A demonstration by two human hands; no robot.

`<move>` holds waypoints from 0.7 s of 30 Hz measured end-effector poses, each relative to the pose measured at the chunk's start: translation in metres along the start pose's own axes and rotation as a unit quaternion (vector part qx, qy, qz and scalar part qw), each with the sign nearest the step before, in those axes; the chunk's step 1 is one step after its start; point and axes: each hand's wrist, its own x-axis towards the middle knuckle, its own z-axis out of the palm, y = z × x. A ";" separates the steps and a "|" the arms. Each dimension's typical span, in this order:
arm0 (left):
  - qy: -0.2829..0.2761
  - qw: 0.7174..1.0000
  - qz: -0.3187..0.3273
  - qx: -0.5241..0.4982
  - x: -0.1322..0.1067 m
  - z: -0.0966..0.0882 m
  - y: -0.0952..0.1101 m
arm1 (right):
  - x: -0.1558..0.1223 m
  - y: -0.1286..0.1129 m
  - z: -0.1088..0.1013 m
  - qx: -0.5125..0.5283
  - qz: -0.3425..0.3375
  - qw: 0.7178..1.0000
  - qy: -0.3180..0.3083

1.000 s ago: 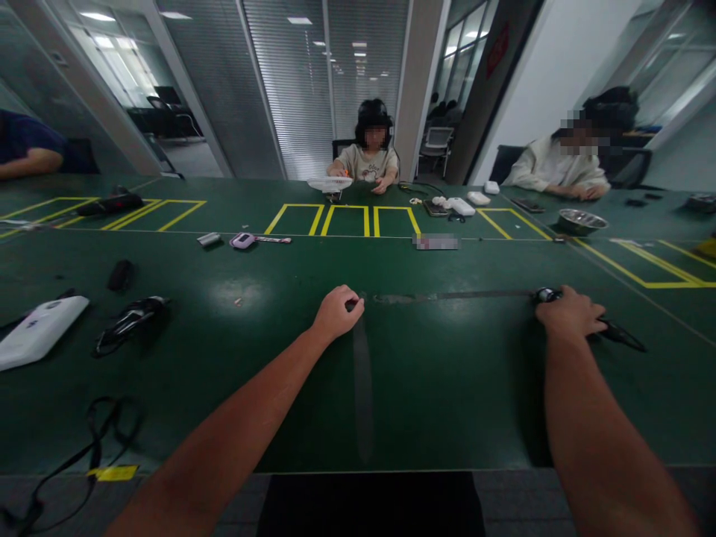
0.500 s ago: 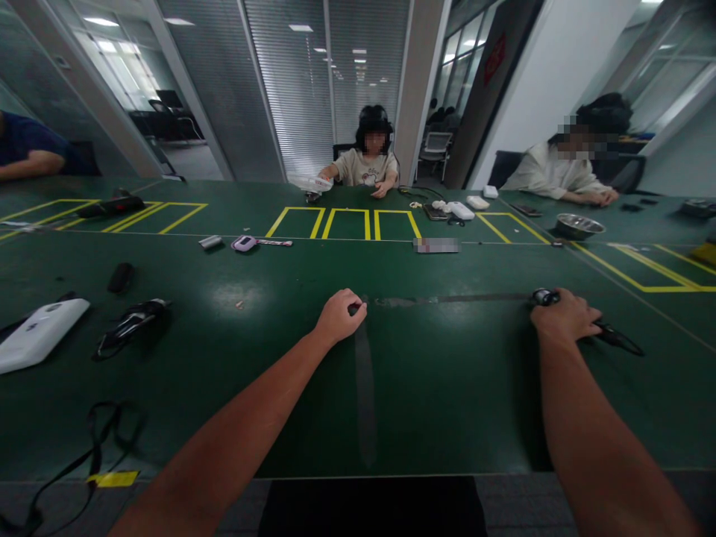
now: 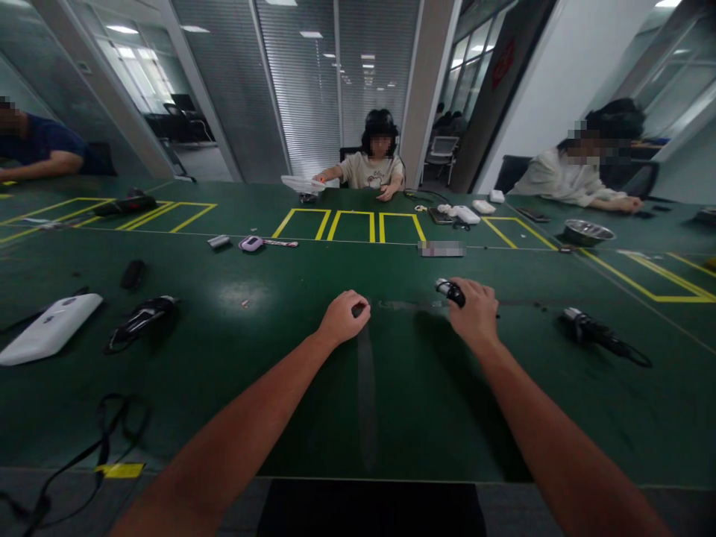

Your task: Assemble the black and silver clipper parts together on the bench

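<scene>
My left hand (image 3: 345,316) rests on the green table (image 3: 302,418) near its middle, fingers curled. A dark spot shows inside the curl, and I cannot make out whether it is a thing or shadow. To the right, my right hand (image 3: 474,309) is over the table with its fingers wrapped round a small black object with a silver end (image 3: 450,291). Its far part is hidden by the fingers. Further right lies a black cord-like bundle with a silver tip (image 3: 607,337) and a loop at its end.
On the left lie a white device (image 3: 53,328), another black bundle (image 3: 141,322), a black case (image 3: 133,274) and a black strap (image 3: 104,440). A purple gadget (image 3: 251,244) and a metal bowl (image 3: 588,232) are farther back. Other people sit across the table, one (image 3: 374,168) facing me.
My right hand has moved left from beside the cord-like bundle, carrying the black object with the silver end. That bundle is now uncovered. My left hand has stayed in place, still curled.
</scene>
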 end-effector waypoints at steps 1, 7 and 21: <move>0.000 1.000 0.000 -0.007 0.000 0.000 0.001 | -0.003 -0.011 0.003 0.019 -0.032 0.999 -0.015; -0.012 0.998 0.045 -0.033 -0.001 0.005 0.008 | -0.019 -0.051 0.011 0.115 -0.218 0.962 -0.119; -0.047 0.995 0.078 -0.026 -0.001 0.013 0.015 | -0.026 -0.059 0.016 0.154 -0.268 0.936 -0.167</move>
